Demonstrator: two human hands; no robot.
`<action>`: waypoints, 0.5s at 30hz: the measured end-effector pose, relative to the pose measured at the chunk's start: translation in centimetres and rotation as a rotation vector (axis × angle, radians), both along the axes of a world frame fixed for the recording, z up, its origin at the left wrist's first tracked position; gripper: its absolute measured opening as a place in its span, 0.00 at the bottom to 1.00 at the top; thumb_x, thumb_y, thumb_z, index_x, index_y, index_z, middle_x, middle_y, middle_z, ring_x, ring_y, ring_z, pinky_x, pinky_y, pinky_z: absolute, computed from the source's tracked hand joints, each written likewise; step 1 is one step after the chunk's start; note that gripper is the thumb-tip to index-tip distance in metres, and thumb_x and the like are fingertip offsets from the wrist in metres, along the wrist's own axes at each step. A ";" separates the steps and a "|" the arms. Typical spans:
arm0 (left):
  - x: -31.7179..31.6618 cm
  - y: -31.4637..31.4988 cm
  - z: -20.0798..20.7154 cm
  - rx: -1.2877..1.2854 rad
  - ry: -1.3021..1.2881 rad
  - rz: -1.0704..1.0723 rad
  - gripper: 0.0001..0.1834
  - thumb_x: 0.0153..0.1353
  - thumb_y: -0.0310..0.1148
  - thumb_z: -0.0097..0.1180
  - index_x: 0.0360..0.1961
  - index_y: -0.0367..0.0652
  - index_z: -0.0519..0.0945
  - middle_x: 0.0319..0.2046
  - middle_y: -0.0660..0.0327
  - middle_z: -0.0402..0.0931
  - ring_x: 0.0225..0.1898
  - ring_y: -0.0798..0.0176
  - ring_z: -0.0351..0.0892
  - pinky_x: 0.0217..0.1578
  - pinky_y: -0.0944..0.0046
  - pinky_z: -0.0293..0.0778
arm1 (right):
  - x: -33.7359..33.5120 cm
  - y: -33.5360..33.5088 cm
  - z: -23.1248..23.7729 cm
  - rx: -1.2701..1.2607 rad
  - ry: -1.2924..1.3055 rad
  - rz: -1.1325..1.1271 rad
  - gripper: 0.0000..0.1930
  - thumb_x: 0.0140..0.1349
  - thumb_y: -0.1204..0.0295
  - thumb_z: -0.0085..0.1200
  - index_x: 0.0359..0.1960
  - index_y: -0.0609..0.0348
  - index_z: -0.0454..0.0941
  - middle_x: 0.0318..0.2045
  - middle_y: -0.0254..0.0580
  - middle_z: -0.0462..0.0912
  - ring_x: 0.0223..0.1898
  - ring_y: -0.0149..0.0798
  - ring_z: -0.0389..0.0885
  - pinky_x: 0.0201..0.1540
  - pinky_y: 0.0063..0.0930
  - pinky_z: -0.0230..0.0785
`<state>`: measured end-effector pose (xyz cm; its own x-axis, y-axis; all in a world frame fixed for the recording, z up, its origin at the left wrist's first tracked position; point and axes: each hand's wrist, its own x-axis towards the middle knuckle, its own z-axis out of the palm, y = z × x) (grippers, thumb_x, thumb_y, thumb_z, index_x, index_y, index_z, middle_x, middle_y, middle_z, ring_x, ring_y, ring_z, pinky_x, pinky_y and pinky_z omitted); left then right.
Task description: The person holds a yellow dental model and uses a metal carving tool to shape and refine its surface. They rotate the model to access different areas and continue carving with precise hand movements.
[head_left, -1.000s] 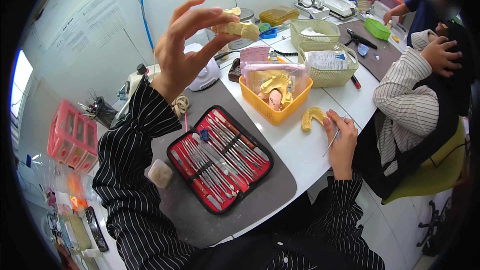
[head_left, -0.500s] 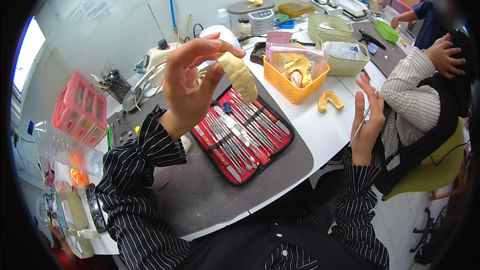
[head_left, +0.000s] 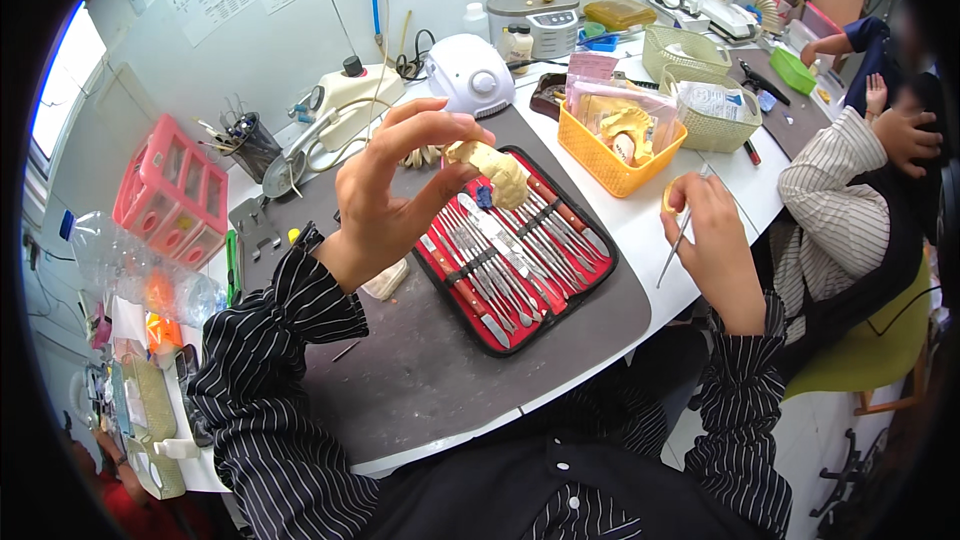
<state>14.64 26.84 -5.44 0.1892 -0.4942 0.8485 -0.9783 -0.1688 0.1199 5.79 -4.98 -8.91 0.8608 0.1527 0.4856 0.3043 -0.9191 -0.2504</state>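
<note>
While its near end is hidden behind the fingertips, the pale yellow dental cast [head_left: 495, 172] runs lengthwise down to the right — lumpy and matte — pinched by the left hand [head_left: 385, 195] above the red instrument case [head_left: 520, 255]. The right hand [head_left: 712, 240] closes on a thin metal tool [head_left: 680, 240] at the white table [head_left: 745, 185] edge.

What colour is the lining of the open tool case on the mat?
Red, with a black edge, on the tool case; seen in the head view.
</note>
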 end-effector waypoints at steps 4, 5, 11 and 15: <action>-0.7 0.2 -0.4 -0.001 -0.014 0.042 0.23 0.55 0.23 0.64 0.51 0.41 0.71 0.39 0.57 0.83 0.42 0.58 0.84 0.54 0.50 0.70 | 0.5 -0.6 -0.4 -0.245 0.141 0.199 0.06 0.52 0.82 0.49 0.31 0.57 0.68 0.29 0.43 0.71 0.37 0.45 0.71 0.43 0.36 0.63; -0.8 0.2 -0.4 -0.008 -0.034 0.058 0.23 0.55 0.24 0.65 0.51 0.42 0.72 0.39 0.58 0.83 0.41 0.60 0.84 0.53 0.52 0.71 | 0.8 -0.9 -0.9 -0.268 0.181 0.242 0.06 0.53 0.82 0.48 0.31 0.58 0.68 0.29 0.43 0.71 0.38 0.45 0.71 0.43 0.36 0.63; -1.0 1.2 -0.5 0.098 -0.166 0.108 0.22 0.55 0.30 0.65 0.51 0.46 0.72 0.39 0.62 0.83 0.38 0.64 0.84 0.48 0.55 0.73 | 2.3 0.8 -1.7 -0.293 0.222 0.372 0.07 0.55 0.81 0.47 0.35 0.59 0.71 0.34 0.44 0.74 0.42 0.45 0.74 0.44 0.36 0.65; -1.2 1.7 -0.3 0.133 -0.197 0.152 0.22 0.53 0.30 0.67 0.49 0.44 0.74 0.39 0.61 0.84 0.38 0.62 0.84 0.45 0.57 0.73 | 3.7 0.3 -2.3 -0.220 0.259 0.378 0.07 0.56 0.80 0.47 0.37 0.60 0.72 0.37 0.45 0.76 0.43 0.47 0.77 0.43 0.37 0.69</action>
<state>13.48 28.53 -5.76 0.1074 -0.5819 0.8061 -0.9429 -0.3168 -0.1030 9.48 -4.71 -11.17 0.8136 0.5513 0.1846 0.5792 -0.7963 -0.1744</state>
